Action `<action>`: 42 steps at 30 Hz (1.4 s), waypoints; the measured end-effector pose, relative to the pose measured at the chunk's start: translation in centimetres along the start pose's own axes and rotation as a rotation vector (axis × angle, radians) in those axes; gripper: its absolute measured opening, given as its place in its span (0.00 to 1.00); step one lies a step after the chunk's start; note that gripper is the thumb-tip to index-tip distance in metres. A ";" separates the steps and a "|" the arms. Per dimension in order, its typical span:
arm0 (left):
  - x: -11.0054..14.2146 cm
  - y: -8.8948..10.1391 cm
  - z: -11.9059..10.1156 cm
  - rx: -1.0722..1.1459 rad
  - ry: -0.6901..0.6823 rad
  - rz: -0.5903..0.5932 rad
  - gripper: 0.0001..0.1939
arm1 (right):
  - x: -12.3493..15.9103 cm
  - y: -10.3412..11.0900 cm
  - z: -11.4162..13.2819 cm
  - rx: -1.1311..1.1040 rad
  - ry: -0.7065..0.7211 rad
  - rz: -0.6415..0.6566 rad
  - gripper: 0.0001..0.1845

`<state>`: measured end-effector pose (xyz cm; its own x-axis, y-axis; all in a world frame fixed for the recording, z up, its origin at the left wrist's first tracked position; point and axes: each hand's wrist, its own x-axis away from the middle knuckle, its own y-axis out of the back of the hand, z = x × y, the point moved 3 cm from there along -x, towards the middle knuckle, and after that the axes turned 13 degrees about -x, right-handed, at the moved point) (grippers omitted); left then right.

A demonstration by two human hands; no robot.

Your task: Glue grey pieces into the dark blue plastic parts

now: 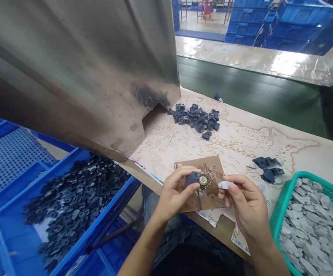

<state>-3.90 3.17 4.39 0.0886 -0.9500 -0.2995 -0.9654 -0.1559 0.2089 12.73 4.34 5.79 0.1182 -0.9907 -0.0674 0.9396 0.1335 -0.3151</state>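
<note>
A map-printed sheet (160, 153) spans mid-frame; blue crates (245, 17) stand upper right; lower centre, the left hand (175, 191) pinches a dark piece (192, 178), the right hand (248, 201) a pale piece (225, 185); lower right, a green basket (280, 207) is cut off.

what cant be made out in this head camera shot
All in the head view:
- Part of the dark piece: covered by the left hand's fingers.
- One end of the light grey piece: hidden in the right hand's grip.
- Whatever lies behind the metal panel: the panel blocks it.
- The green basket's full outline: cut off by the picture's edge.
- Small map lettering: too tiny, blurred.
</note>
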 end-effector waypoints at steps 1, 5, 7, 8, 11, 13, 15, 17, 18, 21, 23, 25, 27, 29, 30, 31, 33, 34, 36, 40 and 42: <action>0.2 -0.2 0.0 -0.001 0.002 0.009 0.10 | 0.1 0.0 0.1 -0.014 0.000 0.012 0.10; 0.6 -0.7 -0.2 0.002 0.029 0.028 0.13 | 0.5 -0.2 0.7 0.007 0.022 0.007 0.07; 0.8 -0.8 -0.5 -0.010 0.013 0.017 0.13 | 0.6 -0.4 1.0 0.050 0.038 0.001 0.07; 0.9 -0.8 -0.7 -0.015 -0.009 0.011 0.11 | 0.6 -0.5 1.2 0.078 0.046 0.007 0.07; 1.1 -0.8 -1.0 -0.029 -0.073 -0.007 0.10 | 0.7 -0.8 1.5 0.160 0.053 0.035 0.08; 1.1 -0.8 -1.0 -0.052 -0.096 -0.028 0.09 | 0.8 -1.0 1.6 0.197 0.058 0.040 0.08; 1.2 -0.8 -1.0 -0.079 -0.120 -0.051 0.09 | 0.9 -1.1 1.7 0.214 0.063 0.040 0.09; 1.3 -0.9 -1.1 -0.119 -0.172 -0.082 0.10 | 0.8 -1.1 1.8 0.205 0.072 0.037 0.09; 1.3 -0.9 -1.2 -0.151 -0.214 -0.108 0.11 | 0.8 -1.1 1.8 0.195 0.074 0.033 0.10; 1.6 -1.1 -1.8 -0.297 -0.399 -0.228 0.11 | 0.8 -1.2 1.6 0.170 0.071 0.013 0.12; 1.8 -1.3 -2.1 -0.411 -0.512 -0.304 0.11 | 0.9 -1.2 1.5 0.157 0.064 -0.003 0.15; 2.0 -1.4 -2.2 -0.507 -0.581 -0.359 0.11 | 0.9 -1.3 1.4 0.147 0.060 -0.012 0.16; 2.3 -1.5 -2.2 -0.555 -0.625 -0.396 0.10 | 0.9 -1.4 1.4 0.148 0.059 -0.018 0.16; 2.4 -1.5 -2.0 -0.563 -0.657 -0.416 0.09 | 1.0 -1.4 1.4 0.143 0.066 -0.025 0.15; 2.5 -1.6 -1.9 -0.563 -0.666 -0.422 0.08 | 1.0 -1.4 1.5 0.139 0.072 -0.031 0.15; 2.5 -1.6 -1.8 -0.566 -0.670 -0.430 0.08 | 1.0 -1.4 1.6 0.138 0.078 -0.037 0.15; 2.6 -1.6 -1.6 -0.582 -0.669 -0.446 0.08 | 0.9 -1.4 1.7 0.157 0.088 -0.051 0.16; 2.6 -1.6 -1.6 -0.591 -0.670 -0.454 0.08 | 0.9 -1.4 1.7 0.177 0.093 -0.057 0.17; 2.7 -1.6 -1.5 -0.605 -0.676 -0.464 0.08 | 0.9 -1.4 1.7 0.223 0.105 -0.067 0.19; 2.8 -1.6 -1.4 -0.628 -0.671 -0.463 0.08 | 1.1 -1.3 1.7 0.267 0.148 -0.095 0.18; 2.9 -1.6 -1.4 -0.634 -0.663 -0.452 0.08 | 1.1 -1.2 1.6 0.266 0.168 -0.103 0.17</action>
<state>-1.77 0.31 4.48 0.0731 -0.4561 -0.8869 -0.5512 -0.7596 0.3452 12.25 3.01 7.62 -0.0161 -0.9775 -0.2105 0.9975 -0.0011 -0.0712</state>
